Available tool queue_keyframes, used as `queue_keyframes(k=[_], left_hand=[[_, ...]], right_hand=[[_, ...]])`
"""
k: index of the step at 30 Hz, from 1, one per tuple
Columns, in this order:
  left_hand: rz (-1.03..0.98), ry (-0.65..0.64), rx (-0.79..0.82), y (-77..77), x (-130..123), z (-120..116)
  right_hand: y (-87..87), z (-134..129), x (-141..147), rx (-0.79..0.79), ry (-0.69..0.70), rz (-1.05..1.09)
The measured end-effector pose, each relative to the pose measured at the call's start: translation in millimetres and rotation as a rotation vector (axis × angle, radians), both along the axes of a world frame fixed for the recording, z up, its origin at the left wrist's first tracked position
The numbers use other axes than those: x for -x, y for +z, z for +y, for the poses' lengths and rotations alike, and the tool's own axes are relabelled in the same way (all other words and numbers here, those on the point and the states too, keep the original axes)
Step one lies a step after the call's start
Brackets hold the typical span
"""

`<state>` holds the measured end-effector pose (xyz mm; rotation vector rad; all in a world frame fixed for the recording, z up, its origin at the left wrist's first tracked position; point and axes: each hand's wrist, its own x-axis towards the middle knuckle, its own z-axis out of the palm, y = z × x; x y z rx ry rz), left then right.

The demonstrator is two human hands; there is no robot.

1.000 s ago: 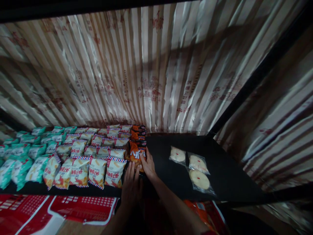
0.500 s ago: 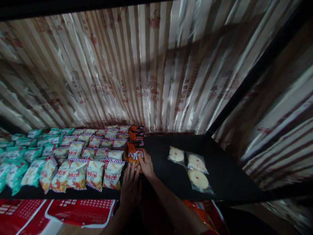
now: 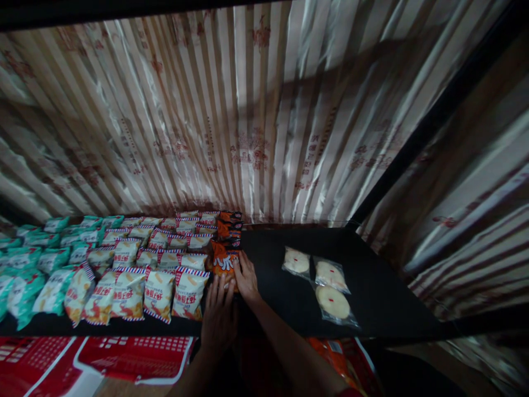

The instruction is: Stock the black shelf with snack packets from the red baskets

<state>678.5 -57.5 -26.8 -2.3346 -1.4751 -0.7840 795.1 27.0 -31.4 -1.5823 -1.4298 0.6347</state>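
An orange and black snack bag stands at the front of a short row of like bags on the black shelf. My left hand touches its lower front with the fingers stretched out. Against its right side lies my right hand, fingers extended and pressed to the bag. Directly left are rows of white shrimp snack bags with striped tops. Farther left stand teal bags. The bag's bottom is partly hidden by my fingers.
Three clear-wrapped round flat items lie on the shelf to the right. Red baskets are below the front edge, with orange packets lower right. A striped, printed sheet hangs behind; a dark post rises at right.
Both hands stay at the orange bag, which now stands slightly more upright and shows more of its front. The whole view has shifted slightly.
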Motion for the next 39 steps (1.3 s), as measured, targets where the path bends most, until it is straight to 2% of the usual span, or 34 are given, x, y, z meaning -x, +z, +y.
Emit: queue_keyframes(k=[11,17,26,30,39], left_hand=[[-0.033,0.001,-0.038,5.7,-1,-2],[-0.005,0.029,-0.02,1.0,-1,0],[-0.051,0.033,-0.046,2.4,-1,-3],[-0.093,-0.03,-0.089,-0.8,2,-5],[-0.072,-0.027,-0.088,-10.7,4,0]], right_hand=[[6.4,-4,3,0.002,-0.013,-0.054],[9.7,-8,4,0.014,-0.04,-0.016],[4.9,-10,6,-0.093,-0.065,-0.068],[4.0,-11,6,-0.097,-0.074,-0.085],[6.7,-12,7,-0.099,-0.051,-0.106]])
